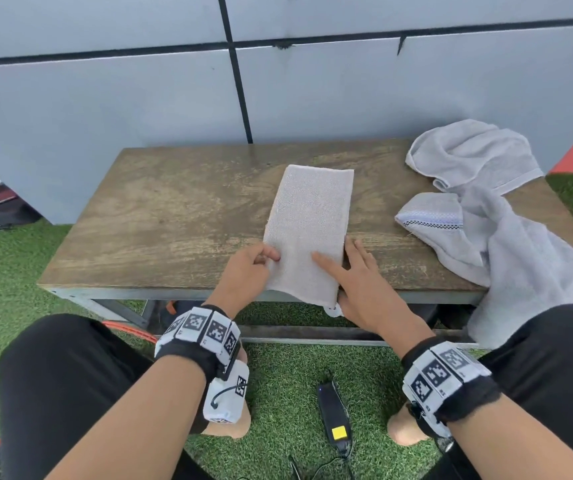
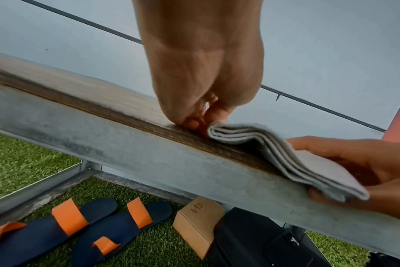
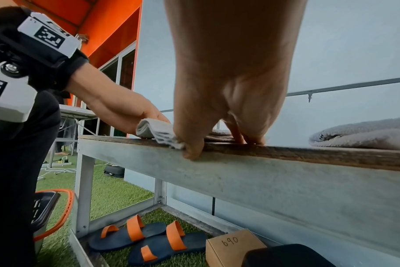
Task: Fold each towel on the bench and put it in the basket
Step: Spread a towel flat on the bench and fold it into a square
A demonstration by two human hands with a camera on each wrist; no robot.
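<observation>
A pale towel (image 1: 307,230), folded into a long narrow strip, lies on the wooden bench (image 1: 157,220) with its near end hanging over the front edge. My left hand (image 1: 257,261) pinches the strip's left near edge; the layered fold (image 2: 251,135) shows beside its fingertips. My right hand (image 1: 351,271) lies on the right near side, fingers on top and thumb under the overhanging corner. Crumpled grey towels (image 1: 486,220) lie at the bench's right end and hang off it. An orange-rimmed basket (image 3: 64,207) sits on the grass to the left, by my knee.
A grey panelled wall (image 1: 139,116) stands right behind the bench. Under the bench lie blue and orange sandals (image 2: 80,225), a cardboard box (image 2: 196,222) and a black bag (image 2: 251,240). A black device with a cable (image 1: 333,414) lies on the grass between my knees.
</observation>
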